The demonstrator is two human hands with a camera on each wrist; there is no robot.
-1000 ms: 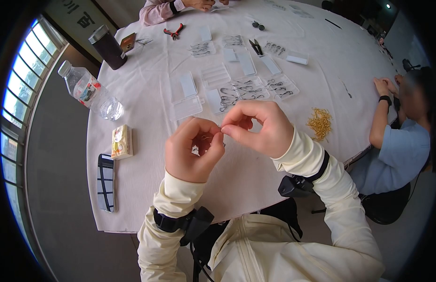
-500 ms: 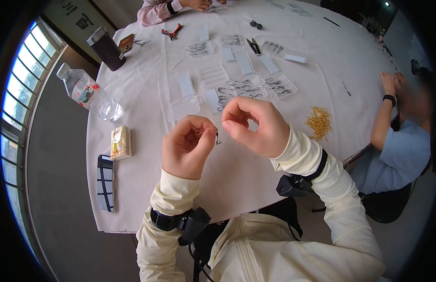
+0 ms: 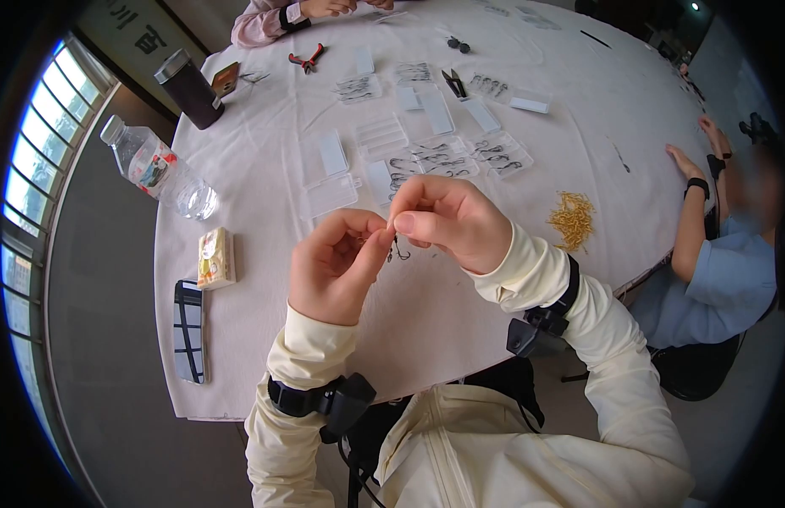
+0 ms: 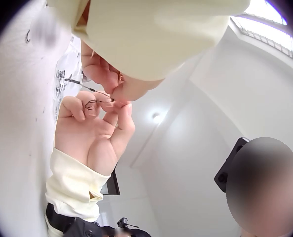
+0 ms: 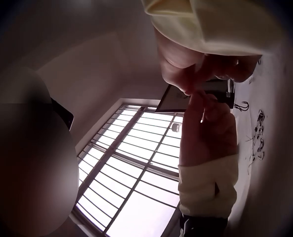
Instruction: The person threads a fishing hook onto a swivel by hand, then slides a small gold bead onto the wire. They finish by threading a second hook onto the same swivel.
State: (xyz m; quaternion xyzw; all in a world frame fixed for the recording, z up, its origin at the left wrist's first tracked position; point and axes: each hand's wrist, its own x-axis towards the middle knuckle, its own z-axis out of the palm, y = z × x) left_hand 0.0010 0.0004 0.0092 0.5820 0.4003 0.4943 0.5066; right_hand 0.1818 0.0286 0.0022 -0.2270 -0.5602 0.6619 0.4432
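Note:
Over the near part of the table my left hand (image 3: 335, 269) and right hand (image 3: 453, 222) meet at their fingertips. My left thumb and index finger pinch a small dark fishing hook (image 3: 400, 252), whose bends hang below the fingertips. My right thumb and index finger pinch at the same spot, hiding the upper end of the hook. In the left wrist view the hook's bend (image 4: 90, 104) lies across the curled right fingers, and a thin dark piece (image 4: 79, 84) sticks out from the pinch. A small gold-coloured bit (image 4: 120, 77) shows within the left hand.
Ahead lie clear plastic boxes (image 3: 331, 196) and several dark hooks (image 3: 496, 155). A pile of gold-coloured pieces (image 3: 571, 222) sits right. Left are a water bottle (image 3: 160, 169), tissue pack (image 3: 215, 258) and phone (image 3: 189, 330). Pliers (image 3: 306, 59) and snips (image 3: 453, 83) lie farther back. Another person sits at right.
My right hand drew slightly away from the left, then came back so the fingertips meet again. The hook now hangs in plain sight below them. The person at right has spread their hands.

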